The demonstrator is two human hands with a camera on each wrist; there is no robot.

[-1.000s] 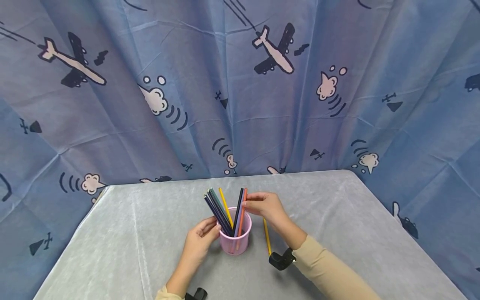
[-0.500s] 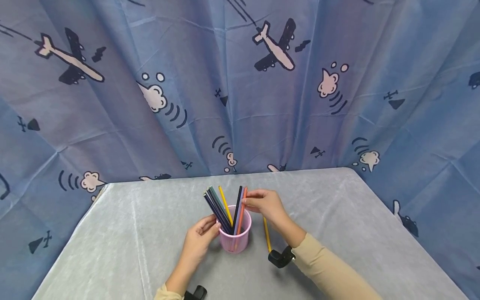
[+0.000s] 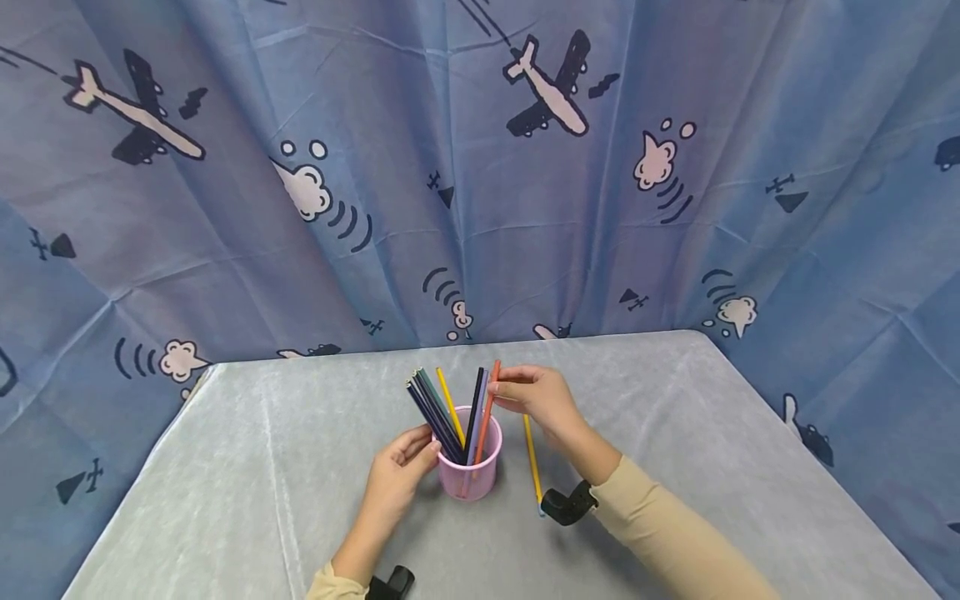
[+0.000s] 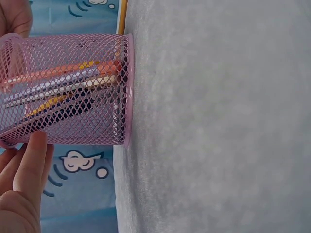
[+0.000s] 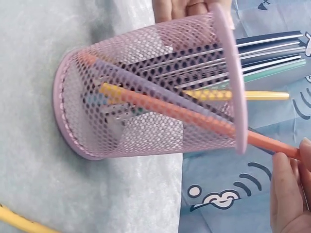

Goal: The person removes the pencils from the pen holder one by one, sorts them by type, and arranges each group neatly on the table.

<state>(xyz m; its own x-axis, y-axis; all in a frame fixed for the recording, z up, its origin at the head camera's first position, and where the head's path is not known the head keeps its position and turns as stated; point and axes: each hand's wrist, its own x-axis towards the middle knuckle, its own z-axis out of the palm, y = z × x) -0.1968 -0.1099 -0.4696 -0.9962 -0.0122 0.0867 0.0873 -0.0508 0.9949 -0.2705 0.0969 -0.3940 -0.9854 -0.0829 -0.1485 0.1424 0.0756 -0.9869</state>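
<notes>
A pink mesh pencil cup stands on the table with several coloured pencils leaning in it. My left hand holds it at its left side, thumb near the rim; the left wrist view shows fingertips against the mesh. With thumb and fingers my right hand pinches an orange pencil near its top. In the right wrist view the pencil's yellow lower end is still inside the cup, above its base. Beside it lean a purple pencil and a black pencil.
A yellow pencil lies on the grey-covered table, right of the cup and partly under the right forearm. Dark and green pencils lean left in the cup. A blue printed curtain hangs behind the table.
My right hand has moved slightly up and to the right, drawing the orange pencil higher and away from the purple one. My left hand stays at the cup.
</notes>
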